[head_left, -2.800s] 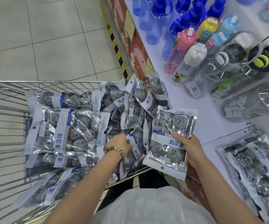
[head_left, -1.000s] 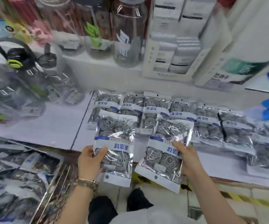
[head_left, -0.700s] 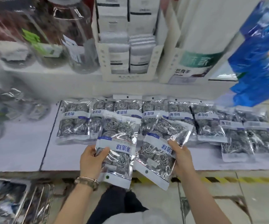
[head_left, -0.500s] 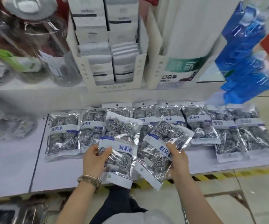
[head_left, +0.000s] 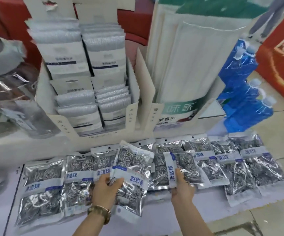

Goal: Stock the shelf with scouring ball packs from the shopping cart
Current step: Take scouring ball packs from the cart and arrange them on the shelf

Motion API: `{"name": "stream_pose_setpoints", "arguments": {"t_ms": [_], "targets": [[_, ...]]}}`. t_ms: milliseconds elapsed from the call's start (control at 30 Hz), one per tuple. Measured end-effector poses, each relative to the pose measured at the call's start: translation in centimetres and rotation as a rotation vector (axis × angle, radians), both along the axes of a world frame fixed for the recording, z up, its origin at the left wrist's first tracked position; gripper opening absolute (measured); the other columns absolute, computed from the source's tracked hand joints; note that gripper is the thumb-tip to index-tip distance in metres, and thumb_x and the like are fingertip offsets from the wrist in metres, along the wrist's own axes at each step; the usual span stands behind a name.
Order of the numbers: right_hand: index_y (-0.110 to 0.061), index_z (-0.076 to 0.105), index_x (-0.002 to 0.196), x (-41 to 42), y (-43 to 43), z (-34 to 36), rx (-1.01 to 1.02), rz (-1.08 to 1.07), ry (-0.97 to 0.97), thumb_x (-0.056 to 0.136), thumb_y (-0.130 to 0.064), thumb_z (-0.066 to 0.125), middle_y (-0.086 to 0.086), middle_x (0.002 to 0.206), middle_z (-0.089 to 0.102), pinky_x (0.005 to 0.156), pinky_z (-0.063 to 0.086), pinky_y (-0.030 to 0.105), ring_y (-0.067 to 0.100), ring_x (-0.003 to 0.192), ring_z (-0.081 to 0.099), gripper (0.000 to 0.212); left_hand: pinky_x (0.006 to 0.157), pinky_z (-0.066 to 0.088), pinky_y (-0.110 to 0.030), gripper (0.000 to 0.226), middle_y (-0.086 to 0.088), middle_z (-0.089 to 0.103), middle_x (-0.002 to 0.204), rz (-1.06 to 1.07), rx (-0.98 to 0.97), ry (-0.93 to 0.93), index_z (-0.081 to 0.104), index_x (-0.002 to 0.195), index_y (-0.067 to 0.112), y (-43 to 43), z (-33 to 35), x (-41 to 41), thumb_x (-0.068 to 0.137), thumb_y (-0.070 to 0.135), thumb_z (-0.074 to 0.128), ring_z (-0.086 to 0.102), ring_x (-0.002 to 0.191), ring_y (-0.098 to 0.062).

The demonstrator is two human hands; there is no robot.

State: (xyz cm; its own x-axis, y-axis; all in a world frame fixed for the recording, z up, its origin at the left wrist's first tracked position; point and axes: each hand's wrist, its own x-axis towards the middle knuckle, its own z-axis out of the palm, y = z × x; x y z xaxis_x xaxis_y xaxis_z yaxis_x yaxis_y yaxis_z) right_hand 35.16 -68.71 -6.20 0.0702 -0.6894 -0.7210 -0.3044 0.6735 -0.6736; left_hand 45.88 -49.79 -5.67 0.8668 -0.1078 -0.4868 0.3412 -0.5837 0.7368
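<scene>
My left hand (head_left: 106,188) grips a clear scouring ball pack (head_left: 132,176) with a blue-and-white label, held over the white shelf (head_left: 156,217). My right hand (head_left: 182,185) holds a second scouring ball pack (head_left: 183,165), turned sideways and lying on the row of packs (head_left: 223,166) laid side by side along the shelf. More packs (head_left: 42,188) lie at the left of that row. The shopping cart is out of view.
Behind the row stands an open cardboard display box (head_left: 86,92) of grey cloth packs, and beside it a white box (head_left: 180,79) with green print. Blue pouches (head_left: 242,92) hang at the right, a clear bottle (head_left: 15,96) at the left. Tiled floor (head_left: 274,210) lies to the right.
My view swung from the cart to the shelf and moved closer. Both hands carried their packs forward over the row; the right pack has turned sideways and come down onto the laid packs.
</scene>
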Motion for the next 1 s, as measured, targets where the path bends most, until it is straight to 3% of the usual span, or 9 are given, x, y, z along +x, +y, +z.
{"name": "stream_pose_setpoints", "arguments": {"t_ms": [133,233,333,367,467,567,667,833,1000], "targets": [[0.003,0.058,0.083,-1.5,-1.6,0.8,0.169,0.1,-0.046,0.083,-0.012,0.07,0.015,0.075,0.06,0.071,0.053,0.035,0.026,0.071,0.058,0.019,0.092,0.04,-0.037,0.061,-0.01,0.053,0.128,0.03,0.0,0.018,0.048,0.129,0.009,-1.0,0.0,-0.2,0.078,0.035,0.071,0.051,0.114,-0.026],[0.0,0.056,0.067,-3.7,-3.6,2.4,0.251,0.561,0.018,0.084,-0.003,0.067,0.011,0.061,0.062,0.05,0.049,0.023,0.021,0.055,0.059,0.02,0.092,0.045,-0.039,0.059,-0.011,0.057,0.121,0.066,0.011,0.028,0.051,0.124,0.009,-1.4,-0.3,-0.5,0.077,0.036,0.072,0.054,0.107,-0.026],[-0.008,0.057,0.067,-3.7,-5.9,3.1,-0.016,0.94,0.181,0.083,-0.004,0.067,0.0,0.053,0.055,0.047,0.042,0.021,0.014,0.046,0.051,0.019,0.087,0.047,-0.041,0.054,-0.013,0.06,0.113,0.11,0.033,0.035,0.053,0.119,0.01,-2.0,-0.4,-1.2,0.076,0.037,0.073,0.057,0.102,-0.03],[-0.007,0.065,0.078,-2.9,-6.7,3.3,-0.218,1.041,0.246,0.084,-0.008,0.067,0.0,0.062,0.064,0.054,0.047,0.022,0.014,0.054,0.058,0.006,0.087,0.047,-0.042,0.051,-0.014,0.06,0.112,0.129,0.03,0.039,0.054,0.115,0.01,-2.3,-0.4,-1.5,0.076,0.035,0.073,0.058,0.101,-0.031],[-0.015,0.062,0.119,0.8,-8.6,3.7,-0.679,1.349,0.361,0.085,-0.021,0.068,0.0,0.112,0.066,0.083,0.046,0.022,0.012,0.094,0.061,0.035,0.076,0.046,-0.036,0.036,-0.017,0.062,0.106,0.191,0.016,0.037,0.055,0.099,0.009,-3.0,-0.6,-2.4,0.076,0.03,0.074,0.057,0.091,-0.029],[-0.025,0.04,0.141,4.0,-10.3,2.5,-0.797,1.569,0.406,0.08,-0.037,0.072,0.003,0.144,0.042,0.107,0.037,0.038,0.022,0.128,0.043,0.07,0.062,0.043,-0.026,0.041,-0.012,0.062,0.109,0.234,0.004,0.04,0.057,0.105,0.007,-3.4,-0.8,-3.4,0.076,0.031,0.073,0.059,0.088,-0.024],[-0.023,0.037,0.142,5.3,-11.4,0.7,-0.825,1.787,0.564,0.071,-0.055,0.072,0.005,0.147,0.039,0.112,0.029,0.045,0.026,0.137,0.032,0.085,0.062,0.041,-0.023,0.046,-0.014,0.06,0.113,0.267,0.02,0.039,0.056,0.11,0.002,-3.9,-0.7,-4.2,0.077,0.03,0.072,0.056,0.089,-0.023],[-0.019,0.06,0.099,5.3,-12.2,0.2,-0.741,1.779,0.507,0.064,-0.061,0.076,-0.001,0.098,0.061,0.08,0.049,0.031,0.019,0.098,0.06,0.057,0.089,0.04,-0.039,0.053,-0.016,0.056,0.121,0.313,0.046,0.032,0.052,0.116,-0.001,-4.8,-0.3,-5.3,0.079,0.03,0.071,0.051,0.109,-0.03],[-0.022,0.058,0.088,2.9,-12.3,1.0,-0.678,1.589,0.424,0.073,-0.054,0.072,-0.007,0.076,0.061,0.053,0.042,0.025,0.009,0.065,0.057,0.038,0.094,0.037,-0.038,0.059,-0.018,0.052,0.128,0.33,0.042,0.002,0.049,0.124,-0.003,-6.0,0.5,-5.8,0.079,0.028,0.071,0.049,0.116,-0.032]]}}
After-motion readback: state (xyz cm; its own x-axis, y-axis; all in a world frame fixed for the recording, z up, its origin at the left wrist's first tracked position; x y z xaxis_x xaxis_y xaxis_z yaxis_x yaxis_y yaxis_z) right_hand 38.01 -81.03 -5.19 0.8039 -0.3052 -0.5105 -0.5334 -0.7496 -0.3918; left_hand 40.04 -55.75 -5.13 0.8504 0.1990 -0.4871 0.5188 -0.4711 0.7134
